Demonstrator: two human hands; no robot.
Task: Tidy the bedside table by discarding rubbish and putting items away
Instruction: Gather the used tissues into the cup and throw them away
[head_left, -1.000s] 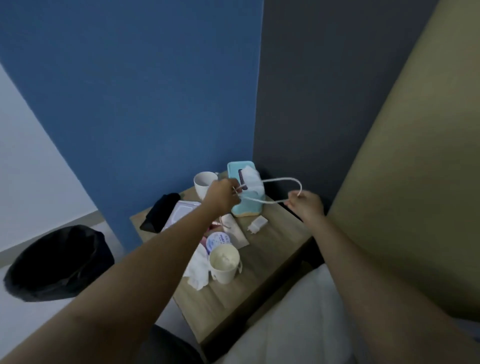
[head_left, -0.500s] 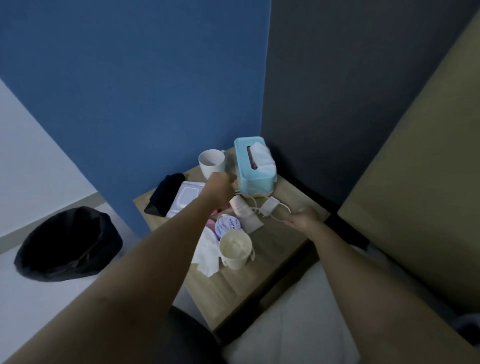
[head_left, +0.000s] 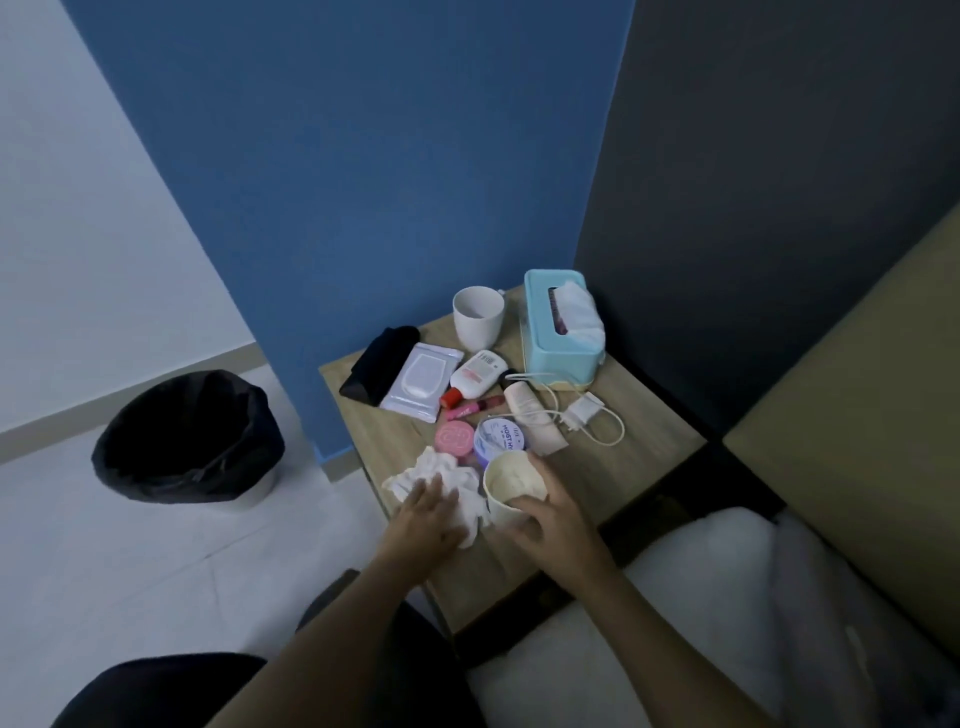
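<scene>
The wooden bedside table is crowded. My left hand lies flat, fingers spread, on crumpled white tissues near its front left edge. My right hand wraps around a cream paper cup stuffed with tissue. Behind them sit a pink round tin, a lilac jar, a white tube, a lotion bottle, a pink lip stick, a wipes pack, a black cloth, a white mug, a teal tissue box and a white charger with cable.
A bin lined with a black bag stands on the pale floor left of the table. A blue wall and a dark grey wall meet behind the table. The bed with white bedding and a tan headboard lies to the right.
Both hands let go of the charger cable, which now lies on the table by the tissue box. They drew back to the front: left onto the tissues, right around the paper cup.
</scene>
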